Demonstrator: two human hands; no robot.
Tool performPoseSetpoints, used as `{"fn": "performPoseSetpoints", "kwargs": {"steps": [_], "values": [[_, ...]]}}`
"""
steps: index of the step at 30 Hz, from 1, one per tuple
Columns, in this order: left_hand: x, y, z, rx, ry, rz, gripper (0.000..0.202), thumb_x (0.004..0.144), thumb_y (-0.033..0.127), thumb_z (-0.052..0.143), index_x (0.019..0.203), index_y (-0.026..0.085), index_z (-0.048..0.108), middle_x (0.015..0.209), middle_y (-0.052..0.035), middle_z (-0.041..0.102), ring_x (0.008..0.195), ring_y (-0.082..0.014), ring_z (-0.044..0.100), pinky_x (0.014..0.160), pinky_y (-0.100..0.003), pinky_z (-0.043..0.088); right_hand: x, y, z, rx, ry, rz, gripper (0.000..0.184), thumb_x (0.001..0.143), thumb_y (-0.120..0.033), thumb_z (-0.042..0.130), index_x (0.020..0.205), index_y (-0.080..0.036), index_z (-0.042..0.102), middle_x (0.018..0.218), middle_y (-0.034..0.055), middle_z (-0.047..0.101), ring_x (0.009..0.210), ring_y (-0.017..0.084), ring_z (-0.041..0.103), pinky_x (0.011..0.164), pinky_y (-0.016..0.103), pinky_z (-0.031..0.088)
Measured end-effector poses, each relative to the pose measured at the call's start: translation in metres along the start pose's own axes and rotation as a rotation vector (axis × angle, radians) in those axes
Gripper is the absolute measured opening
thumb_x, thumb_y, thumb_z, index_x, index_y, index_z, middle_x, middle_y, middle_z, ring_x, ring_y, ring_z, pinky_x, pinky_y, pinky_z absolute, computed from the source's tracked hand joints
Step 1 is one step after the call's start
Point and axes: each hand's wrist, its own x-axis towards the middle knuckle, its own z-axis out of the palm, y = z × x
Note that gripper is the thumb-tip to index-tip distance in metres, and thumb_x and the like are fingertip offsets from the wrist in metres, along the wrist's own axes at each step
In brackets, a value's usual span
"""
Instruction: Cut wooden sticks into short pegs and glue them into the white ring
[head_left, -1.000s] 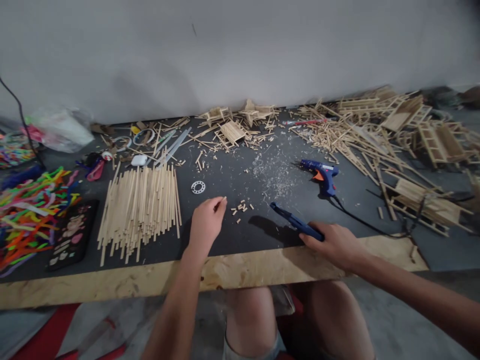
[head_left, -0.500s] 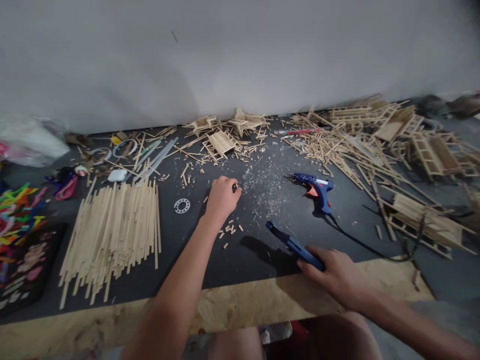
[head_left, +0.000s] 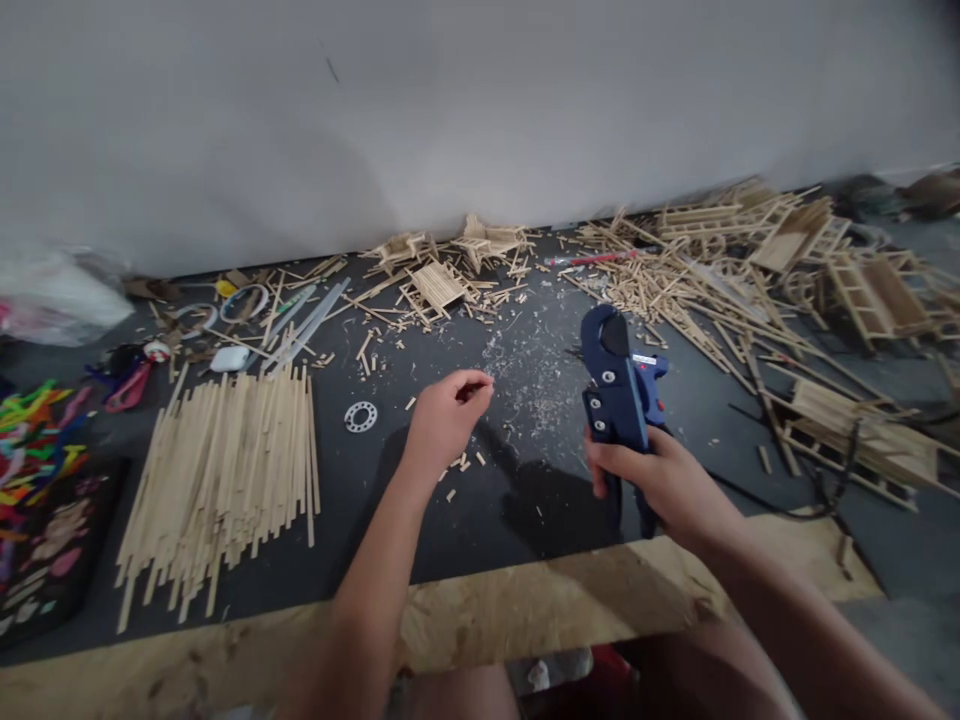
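In the head view my right hand (head_left: 660, 480) grips the handles of a blue pipe cutter (head_left: 619, 380), whose head points up and away from me. The cutter partly hides a blue hot glue gun (head_left: 651, 375) lying behind it. My left hand (head_left: 450, 410) hovers over the middle of the table, thumb and fingertips pinched together. Whatever they pinch is too small to make out. Just below that hand lie several short cut pieces of wooden stick (head_left: 469, 462). A pale ring with holes (head_left: 361, 416) sits to its left.
A bundle of long wooden sticks (head_left: 225, 480) covers the left of the dark table (head_left: 480, 540). Small stick-built models (head_left: 436, 287) stand near the wall, with more models (head_left: 877, 300) and a pile of sticks (head_left: 660, 290) at right. The glue gun's cord (head_left: 757, 500) trails right.
My right hand has raised the pipe cutter and turned it from lying slanted to upright, now in front of the glue gun. My left hand has shifted slightly, fingers still pinched.
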Motion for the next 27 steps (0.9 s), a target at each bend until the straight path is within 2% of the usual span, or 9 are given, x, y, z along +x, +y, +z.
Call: {"fn": "performPoseSetpoints", "kwargs": {"steps": [4,9,15,21,27], "values": [[-0.024,0.02,0.003,-0.4,-0.098,-0.072,0.018,0.074,0.034,0.064,0.087,0.021,0.067,0.073,0.0001,0.064,0.064,-0.0105,0.056,0.061,-0.023,0.045,0.01,-0.005,0.02,0.09,0.056,-0.045,0.021,0.068,-0.033,0.067,0.08,-0.019,0.057,0.065,-0.0017,0.061,0.058,0.014,0.057,0.063,0.028,0.045],[-0.044,0.034,0.008,-0.613,-0.16,-0.132,0.017,0.07,0.028,0.069,0.085,0.018,0.067,0.072,0.0002,0.064,0.063,-0.0097,0.058,0.063,-0.023,0.048,0.014,-0.009,0.034,0.222,0.068,-0.183,0.029,0.064,-0.034,0.072,0.082,-0.018,0.056,0.084,0.002,0.065,0.069,0.014,0.06,0.07,0.029,0.048],[-0.06,0.032,0.013,-0.709,-0.09,-0.086,0.012,0.072,0.024,0.069,0.083,0.019,0.067,0.073,0.0004,0.068,0.066,-0.01,0.061,0.066,-0.022,0.051,0.009,-0.017,0.036,0.199,0.01,-0.252,0.025,0.066,-0.031,0.071,0.081,-0.018,0.056,0.08,0.0013,0.064,0.07,0.014,0.06,0.071,0.03,0.049],[-0.072,0.032,0.014,-0.686,-0.046,-0.095,0.008,0.072,0.024,0.069,0.08,0.02,0.068,0.069,0.0025,0.067,0.064,-0.0069,0.061,0.062,-0.017,0.05,0.007,-0.011,0.037,0.203,-0.01,-0.271,0.021,0.066,-0.028,0.071,0.081,-0.02,0.059,0.079,0.0,0.064,0.07,0.014,0.059,0.07,0.03,0.048],[-0.076,0.032,0.017,-0.743,0.017,-0.168,0.021,0.067,0.023,0.073,0.086,0.02,0.066,0.073,0.0022,0.07,0.063,-0.0071,0.063,0.064,-0.017,0.052,0.001,-0.009,0.038,0.211,-0.027,-0.27,0.021,0.067,-0.026,0.071,0.084,-0.02,0.058,0.081,0.0002,0.063,0.073,0.014,0.058,0.071,0.03,0.047]]}}
